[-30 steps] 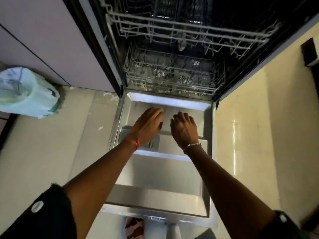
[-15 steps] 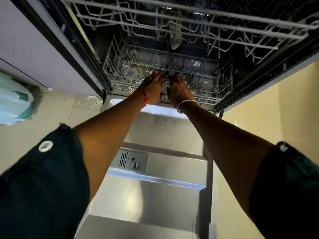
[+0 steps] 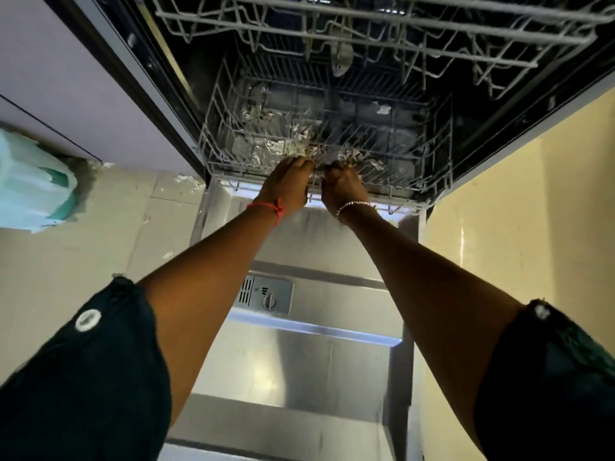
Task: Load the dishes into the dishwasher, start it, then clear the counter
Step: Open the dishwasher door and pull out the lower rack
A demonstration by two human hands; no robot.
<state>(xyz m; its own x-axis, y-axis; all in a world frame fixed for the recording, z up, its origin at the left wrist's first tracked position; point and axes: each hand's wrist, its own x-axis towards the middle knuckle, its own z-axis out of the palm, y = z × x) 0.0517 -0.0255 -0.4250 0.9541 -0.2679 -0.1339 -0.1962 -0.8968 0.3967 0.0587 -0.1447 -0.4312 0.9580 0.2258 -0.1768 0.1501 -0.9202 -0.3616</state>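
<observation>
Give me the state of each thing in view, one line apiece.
dishwasher door, open, folded down flat.
lower rack, mostly pushed in, no dishes in it.
upper rack, no dishes in view.
left hand, grips the lower rack's front rim.
right hand, grips the same rim.
detergent dispenser, lid closed.

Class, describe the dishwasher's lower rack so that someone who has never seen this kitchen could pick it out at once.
Find the steel door lying open and flat. At its far edge sits the lower rack, a grey wire basket whose front rim both the left hand and the right hand grip. Unlike the upper rack overhead, it shows shiny crumpled scraps through its wires.
</observation>
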